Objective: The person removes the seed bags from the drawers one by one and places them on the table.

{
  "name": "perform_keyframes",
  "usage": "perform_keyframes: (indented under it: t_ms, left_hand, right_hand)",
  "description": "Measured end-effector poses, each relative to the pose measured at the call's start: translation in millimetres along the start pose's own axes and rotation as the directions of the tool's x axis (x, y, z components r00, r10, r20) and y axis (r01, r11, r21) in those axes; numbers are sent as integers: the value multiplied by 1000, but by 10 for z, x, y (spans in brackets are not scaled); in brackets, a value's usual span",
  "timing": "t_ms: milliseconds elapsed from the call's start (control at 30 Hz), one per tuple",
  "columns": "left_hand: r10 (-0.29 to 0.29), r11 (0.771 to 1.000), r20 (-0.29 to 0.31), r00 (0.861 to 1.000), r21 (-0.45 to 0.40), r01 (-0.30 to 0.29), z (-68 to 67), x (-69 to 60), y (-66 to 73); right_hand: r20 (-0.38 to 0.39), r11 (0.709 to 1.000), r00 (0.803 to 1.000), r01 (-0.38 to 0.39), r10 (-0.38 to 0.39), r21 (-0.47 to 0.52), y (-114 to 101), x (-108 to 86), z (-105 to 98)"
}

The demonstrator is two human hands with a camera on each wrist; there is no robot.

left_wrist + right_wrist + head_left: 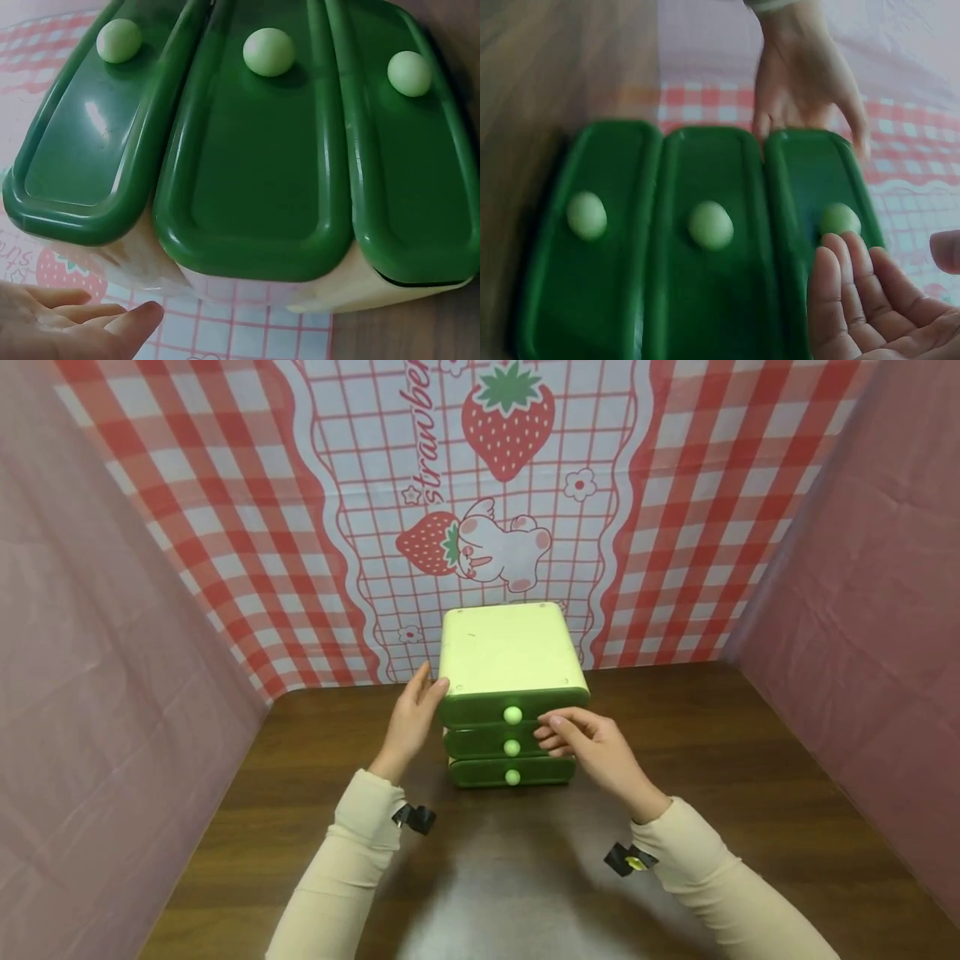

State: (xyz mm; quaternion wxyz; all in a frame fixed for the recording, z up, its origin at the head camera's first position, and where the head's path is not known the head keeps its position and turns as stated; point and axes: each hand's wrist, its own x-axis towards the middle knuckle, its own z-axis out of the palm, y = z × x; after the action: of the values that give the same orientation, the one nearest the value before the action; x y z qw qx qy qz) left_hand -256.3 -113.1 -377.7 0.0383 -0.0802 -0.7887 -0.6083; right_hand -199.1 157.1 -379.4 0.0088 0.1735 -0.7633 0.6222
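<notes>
A small chest of drawers stands on the table, with a pale yellow-green top and three dark green fronts. Each front carries a round pale green knob; the top knob is nearest my right hand. That hand hovers before the right part of the upper fronts, fingers slightly bent, thumb apart from them in the right wrist view, holding nothing. My left hand is at the chest's upper left side, fingers extended; whether it touches the side I cannot tell. All three drawers look pushed in.
The brown wooden table extends around the chest. Behind it hangs a red-and-white checked cloth with strawberry prints. Pink curtains close off both sides. A black strap sits on each wrist.
</notes>
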Motion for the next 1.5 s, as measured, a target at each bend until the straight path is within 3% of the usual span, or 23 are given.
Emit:
perform_keyframes:
  t_ms: [167, 400, 700, 933, 1167, 1500]
  left_hand:
    - [-51, 999, 67, 996, -1, 51, 0, 52, 25]
    - [-61, 997, 58, 996, -46, 64, 18, 83, 17]
    - [-69, 987, 33, 997, -143, 74, 79, 147, 23]
    - [-77, 967, 19, 997, -242, 80, 113, 155, 0]
    - [-122, 935, 15, 992, -333, 120, 130, 149, -5]
    - [-99, 957, 22, 995, -272, 101, 146, 138, -83]
  right_hand:
    - [74, 986, 985, -157, 153, 58, 55, 127, 255]
    - [20, 936, 961, -272, 274, 223, 96, 277, 439]
    - [2, 905, 941, -325, 338, 275, 106, 334, 455]
    - [-7, 891, 933, -343, 361, 296, 100, 349, 465]
    - [-1, 891, 930, -350, 366, 290, 89, 286, 438]
    - [25, 901, 932, -356, 361, 248, 87, 102, 428]
